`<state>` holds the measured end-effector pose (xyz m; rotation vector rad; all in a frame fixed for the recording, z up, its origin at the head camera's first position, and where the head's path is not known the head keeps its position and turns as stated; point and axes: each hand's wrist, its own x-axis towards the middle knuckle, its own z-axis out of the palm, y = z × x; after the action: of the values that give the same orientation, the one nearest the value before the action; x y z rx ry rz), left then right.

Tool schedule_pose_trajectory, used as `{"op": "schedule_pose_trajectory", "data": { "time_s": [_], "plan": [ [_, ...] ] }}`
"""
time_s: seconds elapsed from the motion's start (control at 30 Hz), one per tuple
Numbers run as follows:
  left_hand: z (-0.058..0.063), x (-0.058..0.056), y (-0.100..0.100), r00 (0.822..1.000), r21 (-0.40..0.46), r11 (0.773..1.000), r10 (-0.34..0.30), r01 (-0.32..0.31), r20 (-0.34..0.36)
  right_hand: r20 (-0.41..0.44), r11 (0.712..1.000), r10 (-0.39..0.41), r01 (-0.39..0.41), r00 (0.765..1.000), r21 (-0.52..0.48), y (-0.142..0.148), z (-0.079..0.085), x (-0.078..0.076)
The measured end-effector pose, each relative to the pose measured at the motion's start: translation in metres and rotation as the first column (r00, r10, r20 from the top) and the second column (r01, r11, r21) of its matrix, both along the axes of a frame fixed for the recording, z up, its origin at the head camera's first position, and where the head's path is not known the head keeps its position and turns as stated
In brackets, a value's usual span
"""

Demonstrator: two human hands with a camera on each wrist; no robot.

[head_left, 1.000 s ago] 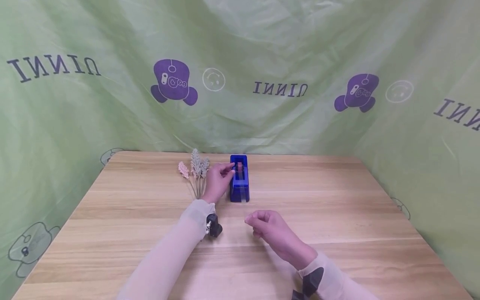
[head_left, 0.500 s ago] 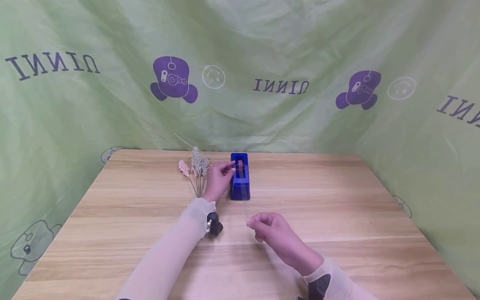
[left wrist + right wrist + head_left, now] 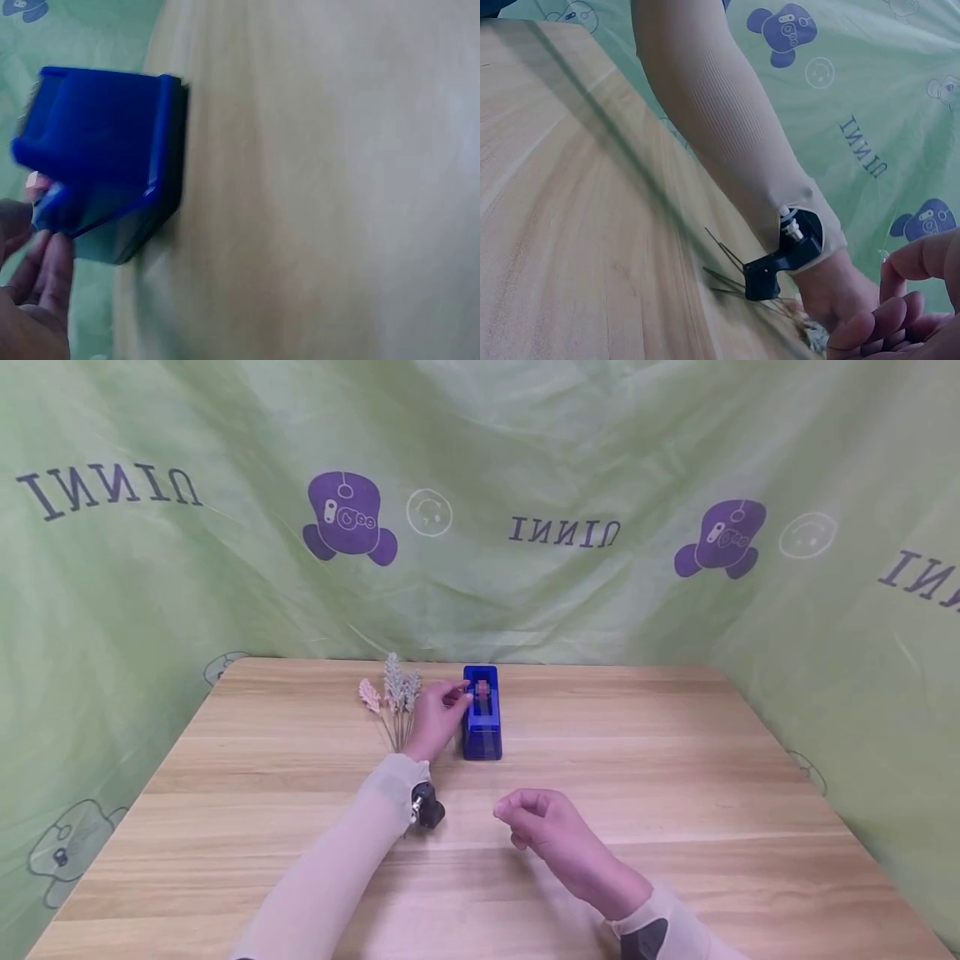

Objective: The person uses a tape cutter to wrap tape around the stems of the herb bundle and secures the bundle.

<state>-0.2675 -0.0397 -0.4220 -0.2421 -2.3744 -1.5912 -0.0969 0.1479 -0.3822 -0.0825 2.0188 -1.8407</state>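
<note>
A blue tape dispenser (image 3: 483, 722) stands near the back of the wooden table, with a reddish-cored tape roll (image 3: 483, 688) inside. My left hand (image 3: 438, 714) grips its left side wall near the roll, thumb and fingers pinching the edge; the left wrist view shows the fingertips (image 3: 56, 259) against the blue plastic. Nearer the front, my right hand (image 3: 558, 839) is raised over the table, thumb and index finger together. A tiny clear glint at those fingertips in the right wrist view looks like the end of the tape (image 3: 884, 258). The strip itself is barely visible.
Artificial flowers (image 3: 392, 685), pink and grey, lie just left of my left hand, their stems partly behind it. A green printed curtain (image 3: 570, 602) surrounds the table (image 3: 675, 735) at the back and sides. Wrist cameras sit on both sleeves.
My right hand has drawn slightly toward me and to the right, away from the dispenser. The left hand keeps its grip, and the dispenser stays in place.
</note>
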Motion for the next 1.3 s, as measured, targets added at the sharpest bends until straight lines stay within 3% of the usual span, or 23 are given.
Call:
{"op": "schedule_pose_trajectory", "data": {
  "time_s": [0.13, 0.23, 0.33, 0.43, 0.57, 0.67, 0.93, 1.3],
  "plan": [
    [0.016, 0.007, -0.019, 1.0, -0.106, 0.994, 0.021, -0.02, 0.007, 0.002, 1.0, 0.01, -0.01, 1.0, -0.002, 0.001, 0.0, 0.0],
    [0.033, 0.018, -0.04, 0.999, -0.254, 0.967, 0.046, -0.038, 0.026, -0.002, 1.0, 0.019, -0.019, 1.0, -0.001, 0.002, 0.0, -0.001],
    [0.047, 0.033, -0.06, 0.989, -0.43, 0.903, 0.081, -0.02, 0.123, -0.003, 1.0, 0.017, -0.017, 1.0, 0.002, 0.004, 0.002, -0.003],
    [0.053, 0.049, -0.072, 0.965, -0.553, 0.831, 0.1, 0.052, 0.243, -0.002, 1.0, 0.012, -0.012, 1.0, 0.004, 0.004, 0.004, -0.003],
    [0.045, 0.064, -0.075, 0.93, -0.6, 0.787, 0.102, 0.141, 0.352, 0.002, 1.0, 0.008, -0.008, 1.0, -0.003, 0.004, 0.007, -0.004],
    [0.034, 0.071, -0.073, 0.917, -0.596, 0.785, 0.098, 0.168, 0.388, 0.011, 1.0, 0.009, -0.009, 1.0, -0.016, 0.004, 0.007, -0.003],
    [0.017, 0.076, -0.07, 0.912, -0.61, 0.772, 0.105, 0.176, 0.397, 0.019, 1.0, 0.02, -0.02, 1.0, -0.022, 0.001, 0.007, -0.001],
    [0.01, 0.07, -0.082, 0.868, -0.475, 0.864, 0.1, 0.167, 0.487, 0.005, 1.0, 0.019, -0.019, 1.0, 0.007, 0.002, 0.007, -0.002]
  ]
}}
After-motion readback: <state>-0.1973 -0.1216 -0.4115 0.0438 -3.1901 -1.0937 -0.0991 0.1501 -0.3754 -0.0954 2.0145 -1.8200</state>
